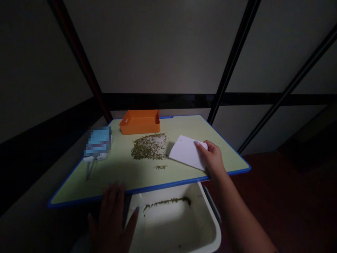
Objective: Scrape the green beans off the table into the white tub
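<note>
My right hand (214,158) grips a white flat plastic scraper (188,153) by its right side, thumb on top. The scraper is tilted over the table, its left edge near a spread pile of small green grains (146,149), with a paler patch at its upper right. A few loose grains (161,167) lie in front. At the table's front edge, my left hand (112,214) is in shadow with fingers apart, holding nothing visible, next to a white tub (168,225). Inside the tub, more grains lie in a line along the far side of its floor.
An orange open tray (140,123) stands at the back left of the pale green table (189,123), which has a blue rim. At the left edge sits a blurred blue-and-white item (98,144). Wall panels (163,45) rise behind the table.
</note>
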Demonstrator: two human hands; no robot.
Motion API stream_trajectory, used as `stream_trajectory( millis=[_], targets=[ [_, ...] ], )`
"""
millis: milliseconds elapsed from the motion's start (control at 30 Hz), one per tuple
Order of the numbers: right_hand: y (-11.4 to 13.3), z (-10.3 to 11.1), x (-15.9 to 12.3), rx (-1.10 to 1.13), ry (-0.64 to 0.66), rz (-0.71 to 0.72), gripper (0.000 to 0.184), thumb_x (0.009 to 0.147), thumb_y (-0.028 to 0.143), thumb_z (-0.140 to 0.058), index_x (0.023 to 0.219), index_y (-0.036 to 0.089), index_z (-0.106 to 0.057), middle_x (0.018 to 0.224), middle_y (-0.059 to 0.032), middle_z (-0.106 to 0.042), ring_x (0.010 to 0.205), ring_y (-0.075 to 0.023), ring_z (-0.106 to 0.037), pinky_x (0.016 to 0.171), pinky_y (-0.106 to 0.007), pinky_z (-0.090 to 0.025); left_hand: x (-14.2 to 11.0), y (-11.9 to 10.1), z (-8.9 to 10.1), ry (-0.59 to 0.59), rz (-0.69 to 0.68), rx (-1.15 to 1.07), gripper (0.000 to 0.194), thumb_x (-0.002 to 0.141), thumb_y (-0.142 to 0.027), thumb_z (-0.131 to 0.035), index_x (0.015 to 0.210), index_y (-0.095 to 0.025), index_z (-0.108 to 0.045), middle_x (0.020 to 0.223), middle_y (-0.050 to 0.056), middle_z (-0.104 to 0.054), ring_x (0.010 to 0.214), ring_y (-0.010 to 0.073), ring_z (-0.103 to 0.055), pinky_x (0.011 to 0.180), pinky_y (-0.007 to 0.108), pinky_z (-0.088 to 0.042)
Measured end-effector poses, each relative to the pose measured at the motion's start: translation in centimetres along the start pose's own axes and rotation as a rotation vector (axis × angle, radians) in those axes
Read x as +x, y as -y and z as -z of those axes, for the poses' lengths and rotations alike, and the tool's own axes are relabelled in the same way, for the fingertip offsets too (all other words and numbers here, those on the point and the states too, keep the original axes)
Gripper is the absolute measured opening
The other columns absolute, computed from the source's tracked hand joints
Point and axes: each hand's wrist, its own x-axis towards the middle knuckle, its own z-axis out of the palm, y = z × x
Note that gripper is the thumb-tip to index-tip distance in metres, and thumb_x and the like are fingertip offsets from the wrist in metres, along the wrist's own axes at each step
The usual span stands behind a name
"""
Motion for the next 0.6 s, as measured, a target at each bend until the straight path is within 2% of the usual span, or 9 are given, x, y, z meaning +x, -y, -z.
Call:
stream_trajectory(
  millis=[100,200,367,500,600],
  targets=[
    [0.1,0.0,-0.3,0.036,-0.017,-0.002,0.059,0.059,0.071,-0.082,0.059,0.024,-0.046,0.052,0.0074,-0.043,0.048,-0.0087,-0.037,0.042,-0.023,-0.025,-0.2,-0.3,0.2,-0.024,-0.004,0.034,0.071,0.102,-0.057,-0.015,0.156,-0.016,-0.036,0.175,0.013,-0.021,0.167,0.0285,-0.010,0.133,0.075,-0.005],
    [0.2,0.0,-0.5,0.053,-0.021,0.023,0.061,0.060,0.073,-0.081,0.058,0.024,-0.044,0.052,0.0079,-0.041,0.048,-0.0083,-0.035,0.043,-0.022,-0.025,-0.2,-0.5,0.3,-0.003,-0.026,0.041,0.067,0.102,-0.055,-0.014,0.154,-0.023,-0.041,0.176,0.010,-0.021,0.167,0.0286,-0.009,0.131,0.078,-0.007],
    [0.4,-0.2,-0.3,-0.038,-0.089,0.110,0.060,0.064,0.073,-0.075,0.055,0.025,-0.040,0.053,0.0084,-0.036,0.050,-0.0083,-0.031,0.044,-0.023,-0.024,0.1,-0.2,0.0,0.027,-0.060,0.069,0.066,0.102,-0.055,-0.016,0.153,-0.023,-0.043,0.175,0.011,-0.024,0.167,0.0309,-0.012,0.129,0.081,-0.011],
    [0.6,0.3,-1.2,-0.155,-0.138,0.282,0.053,0.074,0.063,-0.071,0.054,0.024,-0.042,0.052,0.0079,-0.036,0.050,-0.0088,-0.035,0.045,-0.023,-0.028,0.3,0.5,-0.4,0.029,-0.074,0.066,0.069,0.101,-0.059,-0.014,0.152,-0.024,-0.044,0.176,0.010,-0.022,0.166,0.0327,-0.015,0.128,0.082,-0.012],
    [0.6,1.2,-3.2,-0.222,-0.170,0.453,0.041,0.085,0.049,-0.069,0.059,0.021,-0.055,0.052,0.0058,-0.048,0.048,-0.0099,-0.044,0.044,-0.022,-0.034,0.2,0.9,-0.5,0.029,-0.077,0.045,0.070,0.100,-0.060,-0.013,0.153,-0.026,-0.043,0.176,0.009,-0.022,0.166,0.0317,-0.016,0.129,0.081,-0.011]
  ],
)
